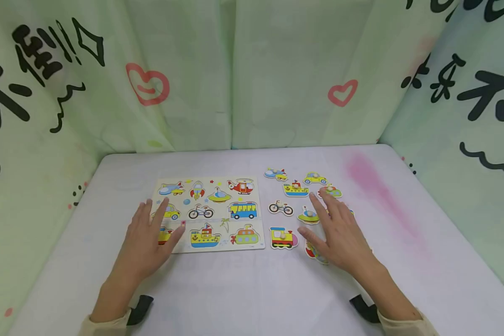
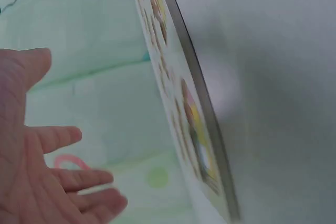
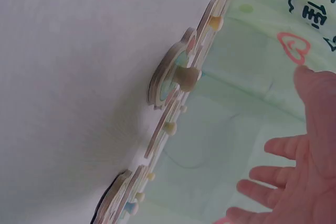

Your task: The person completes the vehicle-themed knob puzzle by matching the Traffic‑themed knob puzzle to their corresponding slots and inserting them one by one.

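Note:
My left hand (image 1: 147,240) is held over the left edge of a picture puzzle board (image 1: 244,224), fingers spread and holding nothing. The left wrist view shows that hand (image 2: 42,177) apart from the board's face. Printed vehicles cover the board. Over loose knobbed puzzle pieces to its right is my right hand (image 1: 344,235), also spread and holding nothing. Around it lie a train piece (image 1: 282,237), a flying saucer piece (image 1: 308,215), a ship piece (image 1: 296,189) and a bicycle piece (image 1: 280,208). A red and green piece (image 1: 312,254) is partly hidden beneath the hand.
An airplane piece (image 1: 276,174), a yellow car piece (image 1: 315,178) and a green submarine piece (image 1: 332,191) lie farther back. The table (image 1: 235,294) has a white cover with a pink stain (image 1: 378,191). Pale green curtains (image 1: 277,56) stand behind and at both sides.

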A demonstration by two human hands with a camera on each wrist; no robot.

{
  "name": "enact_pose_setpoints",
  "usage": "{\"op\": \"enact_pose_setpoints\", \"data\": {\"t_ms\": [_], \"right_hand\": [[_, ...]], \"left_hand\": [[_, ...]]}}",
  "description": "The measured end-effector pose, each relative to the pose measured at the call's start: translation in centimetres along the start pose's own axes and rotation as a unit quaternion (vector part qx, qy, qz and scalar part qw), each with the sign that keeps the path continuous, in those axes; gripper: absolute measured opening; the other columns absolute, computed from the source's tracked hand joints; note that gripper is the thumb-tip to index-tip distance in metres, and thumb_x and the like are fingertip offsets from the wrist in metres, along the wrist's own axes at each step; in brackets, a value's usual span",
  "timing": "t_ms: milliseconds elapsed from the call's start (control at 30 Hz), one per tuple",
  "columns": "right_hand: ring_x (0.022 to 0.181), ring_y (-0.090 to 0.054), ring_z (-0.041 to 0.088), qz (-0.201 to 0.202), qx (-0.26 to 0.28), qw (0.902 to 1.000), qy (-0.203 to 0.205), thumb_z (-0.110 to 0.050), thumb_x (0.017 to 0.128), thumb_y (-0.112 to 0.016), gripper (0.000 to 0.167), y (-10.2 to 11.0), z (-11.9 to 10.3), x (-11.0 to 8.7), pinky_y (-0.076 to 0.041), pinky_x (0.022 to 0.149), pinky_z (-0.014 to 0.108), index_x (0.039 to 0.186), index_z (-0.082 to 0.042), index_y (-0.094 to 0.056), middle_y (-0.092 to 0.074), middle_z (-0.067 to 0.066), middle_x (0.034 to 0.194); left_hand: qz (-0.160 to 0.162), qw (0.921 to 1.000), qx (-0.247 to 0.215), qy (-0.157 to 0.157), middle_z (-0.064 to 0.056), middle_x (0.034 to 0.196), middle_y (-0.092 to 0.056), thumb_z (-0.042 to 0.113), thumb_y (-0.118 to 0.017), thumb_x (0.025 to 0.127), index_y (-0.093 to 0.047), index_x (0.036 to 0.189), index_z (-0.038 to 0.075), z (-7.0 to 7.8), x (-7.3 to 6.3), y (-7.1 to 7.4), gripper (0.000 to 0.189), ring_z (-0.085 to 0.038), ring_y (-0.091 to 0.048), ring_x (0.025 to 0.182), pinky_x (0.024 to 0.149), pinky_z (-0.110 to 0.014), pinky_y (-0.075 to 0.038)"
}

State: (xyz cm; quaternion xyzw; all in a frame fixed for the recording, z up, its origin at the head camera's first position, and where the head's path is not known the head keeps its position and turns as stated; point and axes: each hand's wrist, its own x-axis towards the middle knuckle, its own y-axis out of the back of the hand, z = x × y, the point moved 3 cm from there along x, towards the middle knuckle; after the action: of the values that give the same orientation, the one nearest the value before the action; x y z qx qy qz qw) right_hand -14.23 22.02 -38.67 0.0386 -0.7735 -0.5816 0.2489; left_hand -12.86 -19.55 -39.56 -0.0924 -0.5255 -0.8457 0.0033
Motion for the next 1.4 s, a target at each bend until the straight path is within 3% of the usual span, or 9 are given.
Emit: {"op": "enact_pose_setpoints", "data": {"t_ms": [133,267,467,767,933,1200,1400], "right_hand": [[0.143,-0.037,0.043,-0.007,0.026,0.9996,0.001,-0.040,0.098,-0.067,0.077,0.3,-0.5,-0.2,-0.035,0.111,0.063,0.161,-0.013,-0.031,-0.032,0.017,0.164],[0.144,-0.039,0.040,-0.019,0.044,0.9988,0.000,-0.039,0.099,-0.065,0.073,0.6,-0.8,-0.3,-0.036,0.111,0.063,0.160,-0.014,-0.033,-0.035,0.014,0.163],[0.145,-0.039,0.034,-0.043,0.068,0.9966,-0.016,-0.042,0.101,-0.064,0.069,0.9,-1.1,-0.9,-0.039,0.111,0.061,0.159,-0.019,-0.035,-0.038,0.009,0.161],[0.146,-0.041,0.027,-0.061,0.089,0.9941,0.015,-0.042,0.100,-0.065,0.067,0.6,-2.8,-1.5,-0.045,0.109,0.052,0.159,-0.024,-0.037,-0.041,0.004,0.159],[0.144,-0.045,0.027,-0.072,0.090,0.9929,0.031,-0.043,0.100,-0.064,0.064,0.5,-3.5,-1.7,-0.047,0.107,0.052,0.157,-0.025,-0.041,-0.044,0.002,0.158],[0.135,-0.054,0.023,-0.091,0.085,0.9909,0.051,-0.044,0.097,-0.068,0.061,0.1,-4.2,-1.5,-0.051,0.104,0.046,0.150,-0.019,-0.050,-0.052,0.000,0.150],[0.124,-0.062,0.019,-0.092,0.097,0.9885,0.071,-0.039,0.096,-0.072,0.049,-0.7,-4.4,-1.0,-0.053,0.101,0.044,0.137,-0.013,-0.063,-0.063,-0.002,0.134]], "left_hand": [[-0.018,0.9992,-0.035,0.002,-0.031,0.154,-0.037,0.044,-0.058,0.103,-0.034,0.156,0.001,-2.1,-0.2,1.1,0.072,-0.049,-0.032,0.144,0.112,-0.068,-0.032],[-0.049,0.9960,-0.073,0.015,-0.029,0.148,-0.044,0.039,-0.057,0.105,-0.037,0.154,-0.001,-4.0,-0.3,2.0,0.067,-0.047,-0.043,0.136,0.107,-0.067,-0.038],[-0.069,0.9918,-0.108,-0.005,-0.027,0.137,-0.058,0.028,-0.061,0.104,-0.052,0.141,-0.003,-5.9,0.2,2.7,0.049,-0.044,-0.055,0.126,0.100,-0.062,-0.048],[-0.105,0.9882,-0.111,-0.008,-0.019,0.124,-0.069,0.032,-0.065,0.101,-0.065,0.128,0.000,-7.8,0.8,2.5,0.042,-0.040,-0.056,0.124,0.103,-0.061,-0.044],[-0.118,0.9861,-0.116,-0.010,-0.018,0.127,-0.069,0.033,-0.068,0.099,-0.069,0.123,0.002,-8.6,0.9,2.3,0.039,-0.043,-0.052,0.130,0.104,-0.063,-0.041],[-0.111,0.9874,-0.112,-0.014,-0.018,0.129,-0.067,0.029,-0.072,0.097,-0.071,0.121,0.005,-9.3,0.4,2.2,0.034,-0.043,-0.054,0.127,0.102,-0.063,-0.043],[-0.108,0.9866,-0.120,-0.025,-0.017,0.128,-0.068,0.025,-0.075,0.094,-0.070,0.121,0.005,-9.7,0.2,1.9,0.034,-0.043,-0.054,0.129,0.105,-0.063,-0.041]]}}
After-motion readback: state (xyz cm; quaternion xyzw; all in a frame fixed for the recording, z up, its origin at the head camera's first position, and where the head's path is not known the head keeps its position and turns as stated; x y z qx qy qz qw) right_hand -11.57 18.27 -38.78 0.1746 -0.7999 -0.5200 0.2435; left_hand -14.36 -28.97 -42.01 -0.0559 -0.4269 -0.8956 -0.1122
